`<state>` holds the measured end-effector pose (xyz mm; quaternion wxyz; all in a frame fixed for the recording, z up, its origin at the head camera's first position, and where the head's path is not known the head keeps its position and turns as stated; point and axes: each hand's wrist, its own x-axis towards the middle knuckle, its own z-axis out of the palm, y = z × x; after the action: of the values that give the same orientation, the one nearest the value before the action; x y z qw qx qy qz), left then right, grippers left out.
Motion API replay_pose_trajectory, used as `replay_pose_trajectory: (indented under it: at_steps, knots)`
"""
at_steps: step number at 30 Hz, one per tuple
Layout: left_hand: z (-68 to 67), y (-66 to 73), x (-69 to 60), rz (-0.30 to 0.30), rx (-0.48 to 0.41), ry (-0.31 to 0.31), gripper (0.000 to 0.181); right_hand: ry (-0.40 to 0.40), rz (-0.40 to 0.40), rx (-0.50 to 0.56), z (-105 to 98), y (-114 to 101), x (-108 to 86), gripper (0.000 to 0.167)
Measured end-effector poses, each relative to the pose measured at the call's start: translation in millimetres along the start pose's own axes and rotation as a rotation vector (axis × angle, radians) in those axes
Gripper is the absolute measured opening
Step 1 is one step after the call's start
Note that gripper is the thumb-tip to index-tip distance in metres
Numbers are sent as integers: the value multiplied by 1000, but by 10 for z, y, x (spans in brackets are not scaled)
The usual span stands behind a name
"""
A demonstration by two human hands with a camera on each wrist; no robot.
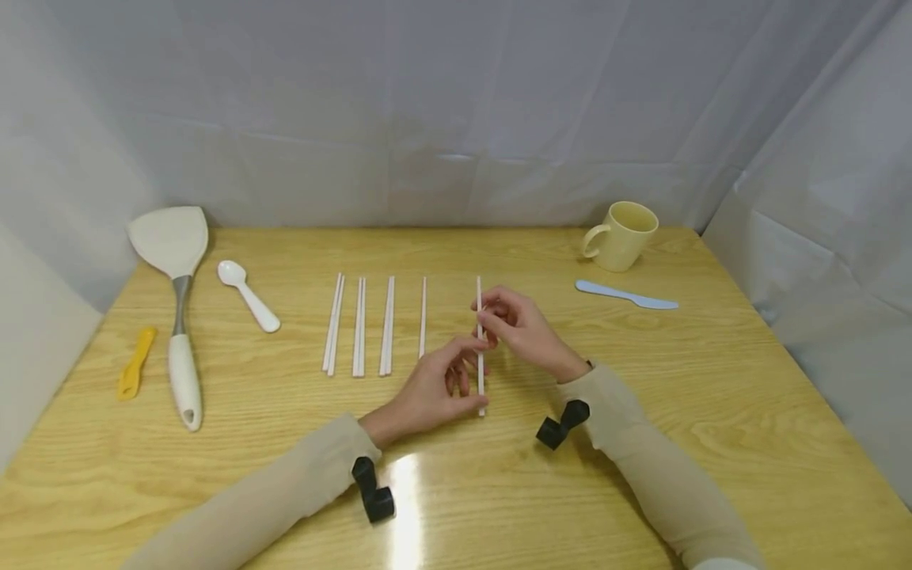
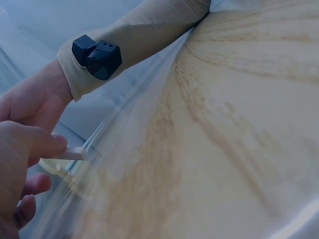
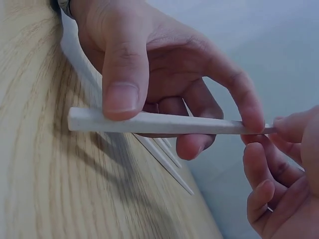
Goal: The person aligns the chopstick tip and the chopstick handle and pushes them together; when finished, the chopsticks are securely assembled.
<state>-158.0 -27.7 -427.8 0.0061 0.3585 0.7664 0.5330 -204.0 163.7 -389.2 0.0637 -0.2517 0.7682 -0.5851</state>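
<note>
A white chopstick (image 1: pixel 480 380) is held between both hands, its long axis pointing away from me. Near its thick end, my left hand (image 1: pixel 436 388) pinches it with the thumb, and the index finger reaches farther up the stick. My right hand (image 1: pixel 526 331) pinches the thinner far part between thumb and fingers. The right wrist view shows the chopstick (image 3: pixel 174 123) raised off the wood, with its shadow below. Left of the hands lies a single chopstick (image 1: pixel 423 305), its near end hidden by the left hand. Three chopstick pairs (image 1: pixel 387 324) lie farther left in a row.
At the left lie a white spatula (image 1: pixel 184 380), a white spoon (image 1: pixel 252 301) and a small yellow utensil (image 1: pixel 137 364). A yellow mug (image 1: pixel 623 237) stands at the back right, behind a light blue knife (image 1: pixel 627 295). Grey sheeting (image 1: pixel 427 119) hangs behind the wooden table (image 1: pixel 285 475).
</note>
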Motion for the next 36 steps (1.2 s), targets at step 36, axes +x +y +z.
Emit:
replay_pose_trajectory:
  at_steps: [36]
  knots:
    - [-562, -135, 93, -245, 618, -128, 41, -31, 164, -20, -218, 58, -8, 37]
